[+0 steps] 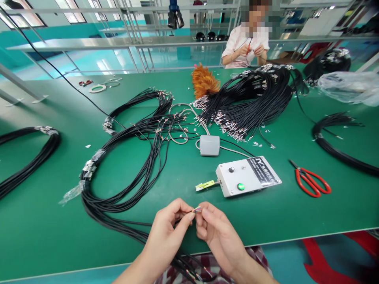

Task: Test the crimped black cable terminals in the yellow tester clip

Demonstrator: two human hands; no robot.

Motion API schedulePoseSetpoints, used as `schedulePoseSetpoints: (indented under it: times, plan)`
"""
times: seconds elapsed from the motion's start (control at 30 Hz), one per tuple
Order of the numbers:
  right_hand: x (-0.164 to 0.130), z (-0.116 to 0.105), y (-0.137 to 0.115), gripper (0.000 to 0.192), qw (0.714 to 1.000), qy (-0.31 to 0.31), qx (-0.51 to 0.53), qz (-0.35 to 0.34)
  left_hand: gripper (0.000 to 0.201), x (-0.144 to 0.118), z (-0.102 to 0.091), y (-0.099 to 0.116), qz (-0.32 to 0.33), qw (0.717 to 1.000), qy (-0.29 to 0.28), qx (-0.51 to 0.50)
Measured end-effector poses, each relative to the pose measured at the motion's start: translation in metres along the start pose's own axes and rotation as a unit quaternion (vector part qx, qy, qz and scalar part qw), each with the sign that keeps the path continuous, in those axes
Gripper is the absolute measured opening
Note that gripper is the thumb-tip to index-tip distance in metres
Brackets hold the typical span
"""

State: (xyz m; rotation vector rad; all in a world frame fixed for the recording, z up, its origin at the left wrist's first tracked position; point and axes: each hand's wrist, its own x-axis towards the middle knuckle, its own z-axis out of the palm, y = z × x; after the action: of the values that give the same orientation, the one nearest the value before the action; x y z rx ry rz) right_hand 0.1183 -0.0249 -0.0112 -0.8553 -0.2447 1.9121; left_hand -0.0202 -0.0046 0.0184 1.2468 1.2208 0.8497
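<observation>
Near the front edge of the table, my left hand [174, 223] pinches the end of a black cable, and thin coloured wires [197, 209] stick out past the thumb. My right hand [215, 225] has its thumb and finger closed on the tips of those same wires. From the left, a looped bundle of black cables [89, 197] wrapped in clear tape runs toward my left hand. Several loose cable ends [195, 272] hang over the table edge below my wrists. Just beyond my hands stands a grey-white control box [248, 177] with a green button and a yellow-green clip [205, 185].
Red-handled cutters [310, 181] lie to the right. A grey adapter [209, 145] sits behind the box. Farther back are a large cable pile [251, 102], orange bristles [204, 81] and a plastic bag [351, 86]. Another person [247, 47] works across the table [44, 232].
</observation>
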Motion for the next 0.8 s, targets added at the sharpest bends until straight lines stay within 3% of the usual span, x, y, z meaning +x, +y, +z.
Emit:
schedulePoseSetpoints:
  times: [0.2, 0.43, 0.57, 0.63, 0.8]
  plan:
    - [0.004, 0.002, 0.003, 0.029, 0.998, 0.019, -0.057, -0.019, 0.019, -0.001, -0.003, -0.001, -0.035, 0.998, -0.007, -0.05]
    - [0.006, 0.003, 0.001, 0.037, 0.98, 0.038, -0.187, -0.059, 0.013, 0.003, 0.0, 0.0, 0.026, 0.998, -0.024, -0.05]
    - [0.005, 0.002, -0.005, 0.04, 0.966, 0.025, -0.247, -0.078, 0.02, 0.006, 0.003, -0.005, -0.02, 0.995, -0.003, -0.102]
    - [0.004, 0.001, -0.009, 0.04, 0.958, 0.011, -0.274, -0.084, 0.02, 0.004, 0.003, -0.008, -0.03, 0.996, 0.001, -0.087]
    - [0.005, -0.009, -0.012, 0.033, 0.934, -0.013, -0.342, -0.104, 0.017, -0.003, 0.004, -0.011, 0.04, 0.998, 0.027, 0.035]
